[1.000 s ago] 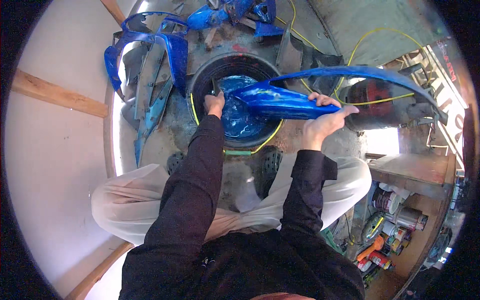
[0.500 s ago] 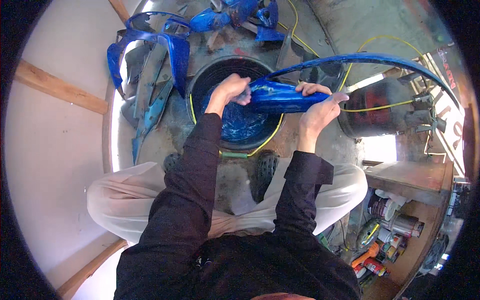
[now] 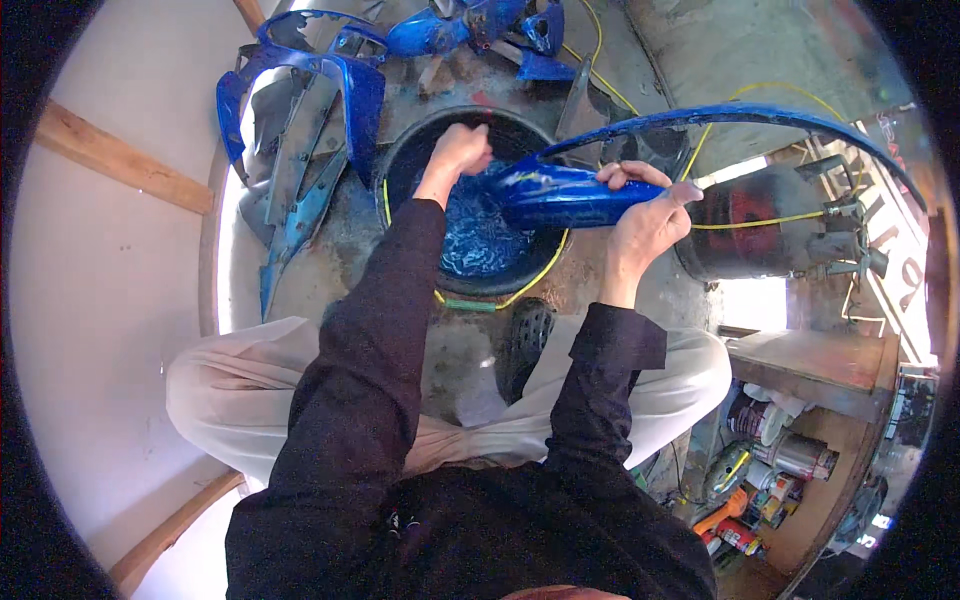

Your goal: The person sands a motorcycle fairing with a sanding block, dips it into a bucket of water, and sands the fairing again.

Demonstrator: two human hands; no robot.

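Note:
A long blue plastic motorcycle body panel slants over the right side of a round black tub. Its thin curved strip sweeps far to the right. My right hand grips the panel's lower edge, with fingers wrapped over its top. Above the tub, my left hand is curled closed, apart from the panel; whatever may be inside its fingers is hidden. Rippled water in the tub looks blue, and the panel's near end hangs above it.
A blue fairing and narrow trim pieces lie left of the tub, with more blue parts behind. To the right stand a black and red tank with a yellow hose and a wooden shelf holding cans.
My left hand has moved up and slightly away from the panel's end, over the tub. The right hand and panel have shifted only slightly right.

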